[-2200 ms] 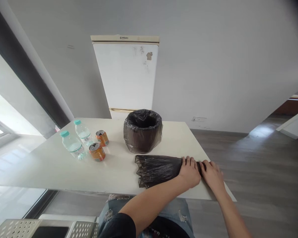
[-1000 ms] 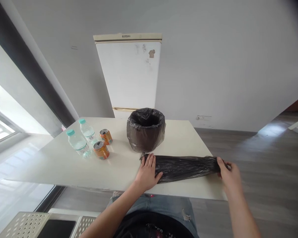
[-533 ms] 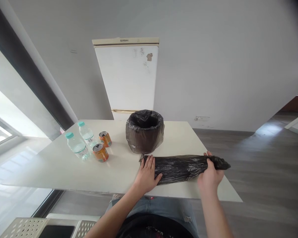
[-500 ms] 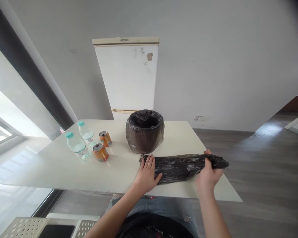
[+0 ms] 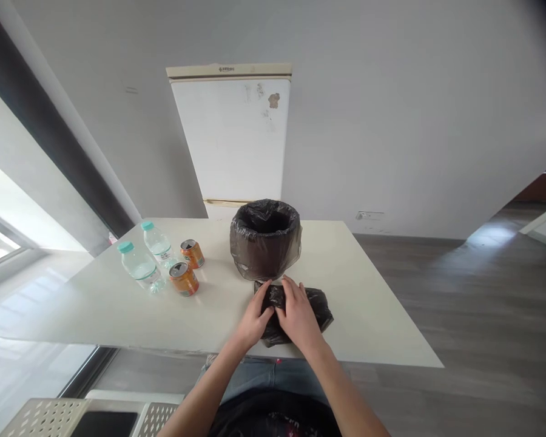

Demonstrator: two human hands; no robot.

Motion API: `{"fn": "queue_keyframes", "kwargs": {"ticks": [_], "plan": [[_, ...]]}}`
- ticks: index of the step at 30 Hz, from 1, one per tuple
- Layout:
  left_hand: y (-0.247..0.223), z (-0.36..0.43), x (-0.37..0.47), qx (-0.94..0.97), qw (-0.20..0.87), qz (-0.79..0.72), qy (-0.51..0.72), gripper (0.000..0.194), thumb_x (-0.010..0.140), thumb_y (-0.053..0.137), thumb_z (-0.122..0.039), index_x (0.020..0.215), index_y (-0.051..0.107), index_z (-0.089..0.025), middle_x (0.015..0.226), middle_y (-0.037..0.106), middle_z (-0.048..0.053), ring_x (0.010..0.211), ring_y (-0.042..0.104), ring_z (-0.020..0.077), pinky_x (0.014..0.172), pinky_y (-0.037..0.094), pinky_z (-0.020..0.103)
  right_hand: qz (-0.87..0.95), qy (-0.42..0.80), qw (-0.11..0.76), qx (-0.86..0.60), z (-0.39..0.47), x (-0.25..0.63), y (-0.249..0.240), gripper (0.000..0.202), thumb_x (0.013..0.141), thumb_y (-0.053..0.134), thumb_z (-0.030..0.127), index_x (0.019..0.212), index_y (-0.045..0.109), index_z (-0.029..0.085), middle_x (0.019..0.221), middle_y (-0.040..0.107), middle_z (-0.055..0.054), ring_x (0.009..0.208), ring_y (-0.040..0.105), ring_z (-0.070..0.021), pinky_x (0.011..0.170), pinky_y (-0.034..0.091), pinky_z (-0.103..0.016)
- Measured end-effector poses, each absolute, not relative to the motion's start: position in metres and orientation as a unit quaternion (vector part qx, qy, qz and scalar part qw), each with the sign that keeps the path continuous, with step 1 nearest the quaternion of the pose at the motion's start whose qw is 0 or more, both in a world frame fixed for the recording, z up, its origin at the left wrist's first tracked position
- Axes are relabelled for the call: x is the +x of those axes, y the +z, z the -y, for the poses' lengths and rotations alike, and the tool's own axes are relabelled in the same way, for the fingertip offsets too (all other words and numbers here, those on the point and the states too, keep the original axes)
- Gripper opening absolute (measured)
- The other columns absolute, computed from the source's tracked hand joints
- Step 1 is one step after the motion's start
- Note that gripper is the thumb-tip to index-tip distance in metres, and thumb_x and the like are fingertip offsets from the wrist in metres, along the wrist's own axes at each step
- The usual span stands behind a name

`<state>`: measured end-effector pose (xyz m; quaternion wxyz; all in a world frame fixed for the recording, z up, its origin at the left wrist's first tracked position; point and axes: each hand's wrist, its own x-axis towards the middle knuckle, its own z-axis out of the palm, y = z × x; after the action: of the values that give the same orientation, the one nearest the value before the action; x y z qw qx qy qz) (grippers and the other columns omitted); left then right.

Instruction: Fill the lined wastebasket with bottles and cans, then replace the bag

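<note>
A black plastic bag point(image 5: 319, 305) lies bunched and folded over on the white table, close to its front edge. My left hand point(image 5: 256, 315) is closed on the bag's left end. Right beside it, my right hand point(image 5: 296, 311) grips the same bag, the fingertips of both hands nearly meeting around a folded part. Just behind the hands stands a round bin point(image 5: 266, 252) lined with another black bag, whose rim is folded over the outside. Part of the bag is hidden under my hands.
Two clear bottles with teal caps point(image 5: 139, 267) point(image 5: 157, 243) and two orange cans point(image 5: 184, 279) point(image 5: 192, 254) stand on the table's point(image 5: 373, 303) left half. A white fridge point(image 5: 234, 139) is behind the table. A perforated beige surface point(image 5: 50, 419) shows at bottom left.
My right hand has moved left, bringing the bag's right end over to my left hand. The bag was stretched out long and is now folded short. My left hand has curled from lying flat.
</note>
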<state>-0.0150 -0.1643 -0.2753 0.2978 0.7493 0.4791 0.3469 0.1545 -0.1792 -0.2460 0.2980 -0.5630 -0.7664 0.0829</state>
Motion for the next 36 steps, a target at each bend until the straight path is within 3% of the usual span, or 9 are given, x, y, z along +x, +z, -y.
{"fn": "queue_keyframes", "kwargs": {"ticks": [3, 6, 10, 14, 18, 22, 26, 36], "plan": [[-0.277, 0.169, -0.019, 0.736, 0.272, -0.488, 0.381, 0.076, 0.085, 0.035, -0.010, 0.161, 0.039, -0.021, 0.166, 0.044, 0.004, 0.154, 0.039, 0.0215, 0.129, 0.033, 0.046, 0.805, 0.083, 0.227, -0.542, 0.183, 0.143, -0.249, 0.077, 0.091, 0.050, 0.023, 0.163, 0.029, 0.006, 0.168, 0.035, -0.022, 0.159, 0.027, -0.0346, 0.131, 0.020, -0.061], [-0.274, 0.175, -0.017, 0.758, 0.206, -0.490, 0.378, 0.075, 0.090, 0.033, -0.008, 0.163, 0.034, -0.019, 0.170, 0.036, 0.005, 0.160, 0.027, 0.0216, 0.132, 0.028, 0.047, 0.826, 0.093, 0.175, -0.527, 0.185, 0.138, -0.258, 0.087, 0.093, 0.051, 0.031, 0.167, 0.017, 0.002, 0.171, 0.024, -0.024, 0.162, 0.017, -0.0367, 0.130, 0.016, -0.064], [-0.274, 0.177, -0.014, 0.838, 0.158, -0.453, 0.261, 0.061, 0.106, 0.031, -0.024, 0.167, 0.026, -0.018, 0.173, 0.030, 0.007, 0.163, 0.018, 0.0244, 0.132, 0.026, 0.050, 0.832, 0.114, 0.167, -0.516, 0.188, 0.143, -0.270, 0.101, 0.089, 0.055, 0.023, 0.169, -0.004, 0.009, 0.174, 0.014, -0.021, 0.163, 0.009, -0.0355, 0.130, 0.017, -0.064], [-0.285, 0.175, -0.014, 0.861, 0.101, -0.465, 0.181, 0.062, 0.108, 0.032, -0.029, 0.167, 0.024, -0.012, 0.172, 0.031, 0.014, 0.162, 0.021, 0.0291, 0.129, 0.030, 0.054, 0.824, 0.183, 0.211, -0.493, 0.200, 0.166, -0.252, 0.103, 0.095, 0.054, 0.027, 0.168, -0.018, 0.019, 0.177, 0.005, -0.014, 0.164, 0.007, -0.0304, 0.130, 0.025, -0.056], [-0.295, 0.175, -0.011, 0.864, 0.035, -0.478, 0.158, 0.060, 0.105, 0.035, -0.027, 0.162, 0.036, -0.007, 0.169, 0.035, 0.017, 0.160, 0.025, 0.0334, 0.127, 0.032, 0.055, 0.819, 0.119, 0.261, -0.497, 0.204, 0.197, -0.229, 0.077, 0.107, 0.038, 0.029, 0.171, -0.005, 0.030, 0.178, 0.011, -0.003, 0.164, 0.007, -0.0263, 0.132, 0.021, -0.055], [-0.297, 0.175, -0.010, 0.862, 0.009, -0.481, 0.160, 0.061, 0.107, 0.033, -0.031, 0.163, 0.034, -0.009, 0.170, 0.034, 0.016, 0.159, 0.029, 0.0339, 0.125, 0.035, 0.054, 0.853, 0.084, 0.166, -0.487, 0.195, 0.223, -0.245, 0.064, 0.110, 0.038, 0.043, 0.170, 0.020, 0.031, 0.176, 0.021, -0.004, 0.162, 0.019, -0.0292, 0.130, 0.026, -0.057], [-0.295, 0.174, -0.014, 0.862, 0.002, -0.485, 0.150, 0.062, 0.107, 0.033, -0.032, 0.164, 0.034, -0.008, 0.169, 0.035, 0.017, 0.158, 0.032, 0.0345, 0.125, 0.034, 0.054, 0.854, 0.081, 0.129, -0.498, 0.191, 0.235, -0.274, 0.071, 0.109, 0.038, 0.053, 0.170, 0.016, 0.028, 0.175, 0.022, -0.007, 0.161, 0.024, -0.0290, 0.130, 0.027, -0.058], [-0.282, 0.176, -0.019, 0.865, 0.025, -0.480, 0.147, 0.064, 0.107, 0.035, -0.032, 0.167, 0.027, -0.010, 0.171, 0.032, 0.015, 0.159, 0.027, 0.0347, 0.125, 0.033, 0.055, 0.856, 0.078, 0.125, -0.495, 0.191, 0.234, -0.281, 0.070, 0.109, 0.036, 0.056, 0.170, 0.018, 0.027, 0.175, 0.020, -0.007, 0.162, 0.022, -0.0277, 0.131, 0.022, -0.057]]}}
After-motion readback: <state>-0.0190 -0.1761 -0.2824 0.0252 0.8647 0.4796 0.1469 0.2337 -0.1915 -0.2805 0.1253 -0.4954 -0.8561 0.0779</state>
